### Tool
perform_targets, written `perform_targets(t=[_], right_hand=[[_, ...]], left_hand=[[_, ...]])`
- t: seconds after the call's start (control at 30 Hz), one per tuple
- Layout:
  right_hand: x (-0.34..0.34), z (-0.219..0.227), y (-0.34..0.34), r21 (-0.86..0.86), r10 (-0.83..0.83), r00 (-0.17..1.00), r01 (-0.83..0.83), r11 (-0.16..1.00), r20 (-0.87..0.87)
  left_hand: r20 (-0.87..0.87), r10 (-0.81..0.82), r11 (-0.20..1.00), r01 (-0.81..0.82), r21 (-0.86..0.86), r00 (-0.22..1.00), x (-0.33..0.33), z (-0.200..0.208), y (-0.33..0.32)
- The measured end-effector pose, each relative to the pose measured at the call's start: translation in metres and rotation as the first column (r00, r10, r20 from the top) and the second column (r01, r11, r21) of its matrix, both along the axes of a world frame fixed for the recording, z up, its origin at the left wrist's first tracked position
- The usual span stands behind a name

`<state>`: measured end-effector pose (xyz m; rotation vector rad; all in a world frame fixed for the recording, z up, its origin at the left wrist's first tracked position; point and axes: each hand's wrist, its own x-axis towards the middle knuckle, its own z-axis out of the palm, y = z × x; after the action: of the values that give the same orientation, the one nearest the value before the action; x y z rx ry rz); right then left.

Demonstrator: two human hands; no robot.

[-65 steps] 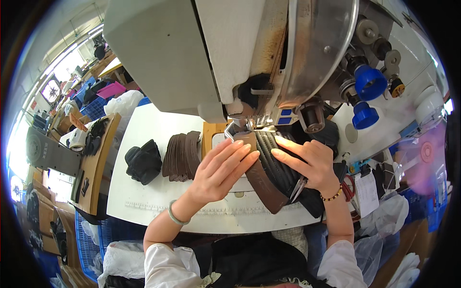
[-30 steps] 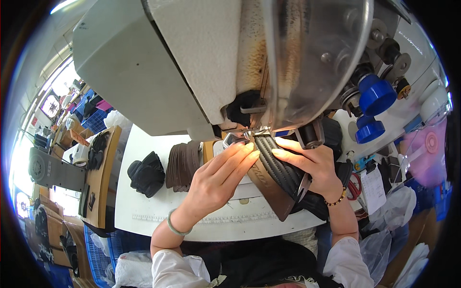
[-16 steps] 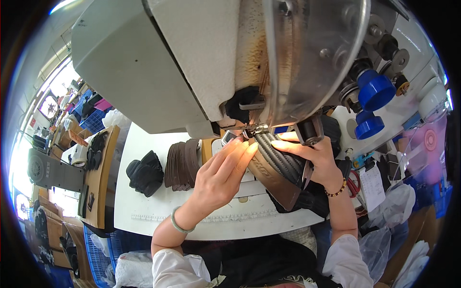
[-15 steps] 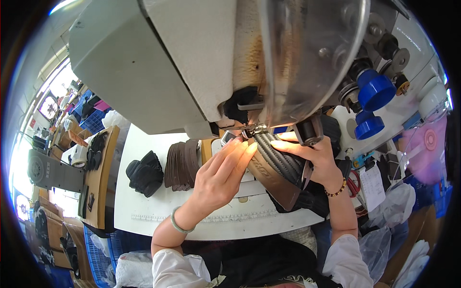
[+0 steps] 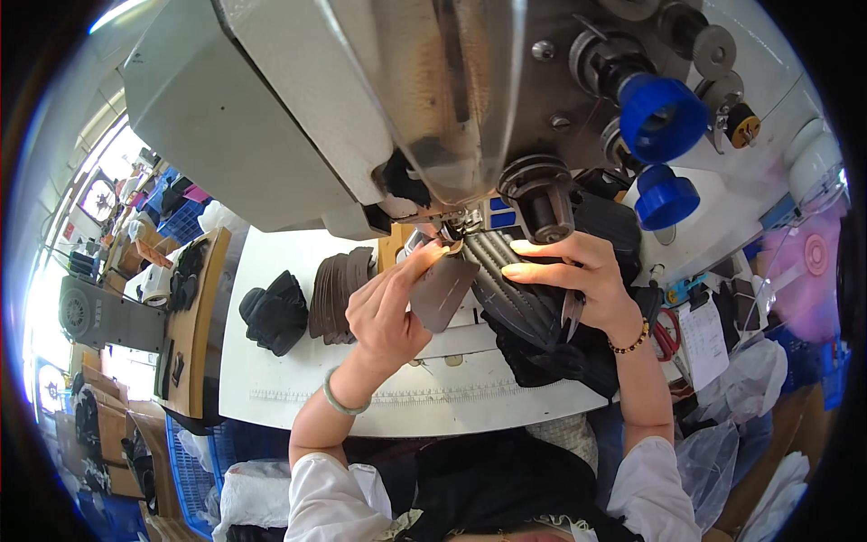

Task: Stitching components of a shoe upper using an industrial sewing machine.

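Note:
My left hand (image 5: pixel 388 303) is closed, its fingertips pinching the edge of a flat brown piece (image 5: pixel 442 294) beside the needle area of a sewing machine (image 5: pixel 298 117). The piece hangs tilted toward me. Just right of it, a black ribbed piece (image 5: pixel 510 289) runs from under the presser foot (image 5: pixel 465 221) toward me. My right hand (image 5: pixel 587 280) lies over this piece, with two fingers stretched left across the ribs. Pointed metal blades, apparently thread snips (image 5: pixel 572 312), jut from under its palm; the other fingers are hidden.
Stacked brown pieces (image 5: pixel 341 294) and a black bundle (image 5: pixel 274 312) lie on the white table (image 5: pixel 361 415) at left. More black material (image 5: pixel 578 366) sits under the work. Blue knobs (image 5: pixel 664 117) project at upper right. Red-handled scissors (image 5: pixel 666 334) lie right of my wrist.
The brown piece has swung left off the black ribbed piece and now shows a plain face. My left hand has shifted slightly left with it. The view of the machine has shifted too.

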<state>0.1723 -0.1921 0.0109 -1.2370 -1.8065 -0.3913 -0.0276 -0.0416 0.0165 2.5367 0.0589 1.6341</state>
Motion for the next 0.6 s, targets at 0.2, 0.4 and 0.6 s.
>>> perform_targets(t=[0.2,0.4,0.6], right_hand=[[0.005,-0.005,0.005,0.037,0.058,0.996,-0.055,0.998,-0.068],[-0.001,-0.004,0.003,0.023,0.045,0.995,-0.043,0.999,-0.086],[-0.005,-0.004,0.003,0.030,0.013,0.999,-0.012,0.999,-0.030]], left_hand=[[-0.113,-0.037,0.955,0.068,0.290,0.993,0.001,0.004,0.000],[-0.109,0.042,0.913,0.006,0.409,0.993,-0.002,0.003,-0.007],[-0.120,0.016,0.887,0.041,0.459,0.993,-0.004,0.003,0.002]])
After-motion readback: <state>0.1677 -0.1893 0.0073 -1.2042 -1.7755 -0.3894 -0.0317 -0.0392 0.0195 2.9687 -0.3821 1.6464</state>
